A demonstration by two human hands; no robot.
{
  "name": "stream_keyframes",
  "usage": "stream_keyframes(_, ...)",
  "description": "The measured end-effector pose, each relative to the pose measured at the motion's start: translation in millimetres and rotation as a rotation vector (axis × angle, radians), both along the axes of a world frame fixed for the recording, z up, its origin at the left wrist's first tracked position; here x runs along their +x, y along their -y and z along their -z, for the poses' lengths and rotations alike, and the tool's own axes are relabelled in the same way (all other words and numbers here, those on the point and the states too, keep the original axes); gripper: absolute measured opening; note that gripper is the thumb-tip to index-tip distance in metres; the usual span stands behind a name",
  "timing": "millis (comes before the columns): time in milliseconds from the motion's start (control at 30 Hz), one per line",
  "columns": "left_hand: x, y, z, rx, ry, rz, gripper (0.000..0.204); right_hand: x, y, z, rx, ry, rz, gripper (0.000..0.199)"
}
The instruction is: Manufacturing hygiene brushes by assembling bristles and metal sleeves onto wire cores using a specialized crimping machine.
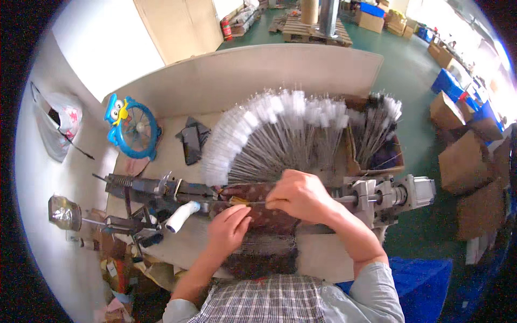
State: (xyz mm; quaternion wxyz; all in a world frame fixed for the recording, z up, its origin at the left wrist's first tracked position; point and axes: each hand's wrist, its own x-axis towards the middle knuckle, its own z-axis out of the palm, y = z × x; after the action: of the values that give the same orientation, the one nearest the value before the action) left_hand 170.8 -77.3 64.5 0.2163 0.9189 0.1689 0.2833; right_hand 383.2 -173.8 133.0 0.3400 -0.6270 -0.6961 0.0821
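Observation:
My right hand (301, 196) is closed around a thin metal wire (253, 203) that lies along a long twisting machine (161, 191). My left hand (229, 229) rests flat on a dark patterned cloth (264, 215), fingertips touching the same wire. A white brush head (180, 215) sticks out of the machine just left of my left hand. Behind my hands, several white-tipped wire brushes (269, 132) fan out across the bench. A motor unit (393, 196) sits at the machine's right end, beyond my right wrist.
A cardboard box (385, 153) of more brushes stands at the right of the fan. A small blue fan (132, 129), a black cloth (193, 141) and a glass jar (63, 212) sit to the left. Cardboard boxes (463, 161) stand on the green floor.

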Motion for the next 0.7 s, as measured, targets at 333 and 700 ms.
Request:
stream_keyframes(333, -66.8, -15.3, 17.4, -1.327, 0.377, -0.445, 0.033, -68.9, -92.5, 49.5, 0.023, 0.069, 0.023, 0.009)
stream_keyframes(700, -35.3, -35.5, 42.3, -0.836, -0.034, -0.388, 0.047, -77.1, -89.5, 40.7, -0.002, 0.133, 0.044, 0.009)
